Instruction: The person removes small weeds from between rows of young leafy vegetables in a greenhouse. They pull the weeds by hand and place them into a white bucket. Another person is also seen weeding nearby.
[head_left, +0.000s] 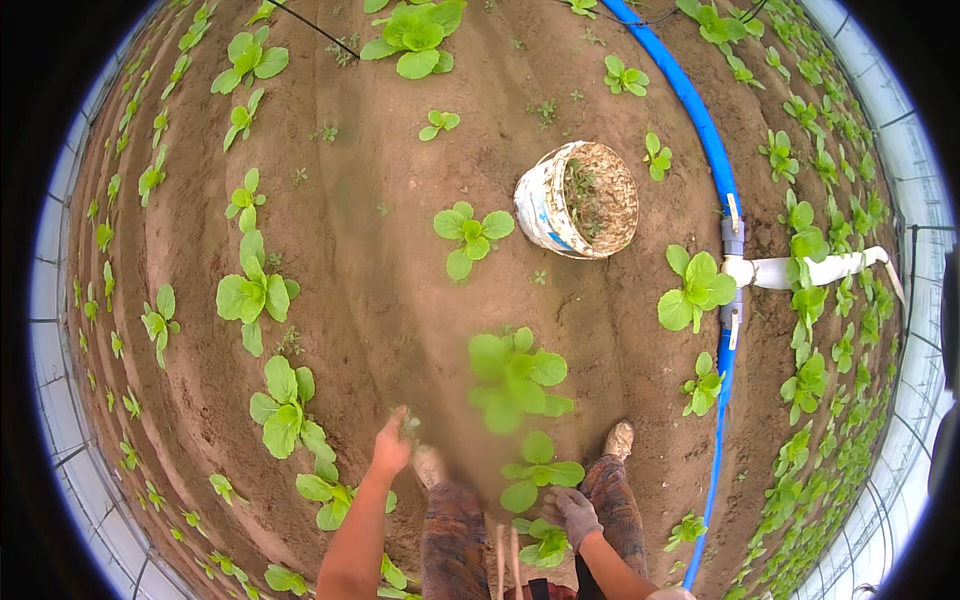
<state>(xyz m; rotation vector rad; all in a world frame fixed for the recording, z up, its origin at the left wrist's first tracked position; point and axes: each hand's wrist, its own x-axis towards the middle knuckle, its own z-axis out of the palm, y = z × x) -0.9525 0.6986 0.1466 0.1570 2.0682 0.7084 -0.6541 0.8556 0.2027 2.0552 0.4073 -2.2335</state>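
Note:
My bare left hand (393, 448) is beside my left shoe, its fingers closed on a small green weed (410, 426). My right hand (574, 514) wears a pale glove and is low over the bed. Its fingers are bent between a leafy seedling (538, 474) and another leafy plant (545, 546) nearer my legs. Whether those fingers hold anything is hidden. Just beyond grows a larger light-green leafy plant (517, 379), a little blurred.
A dirty white bucket (541, 202) with pulled weeds (583, 196) inside stands on the soil ahead. To the right, a blue hose (701, 112) joins a white pipe fitting (739, 271). Rows of leafy plants (255, 289) run along both sides.

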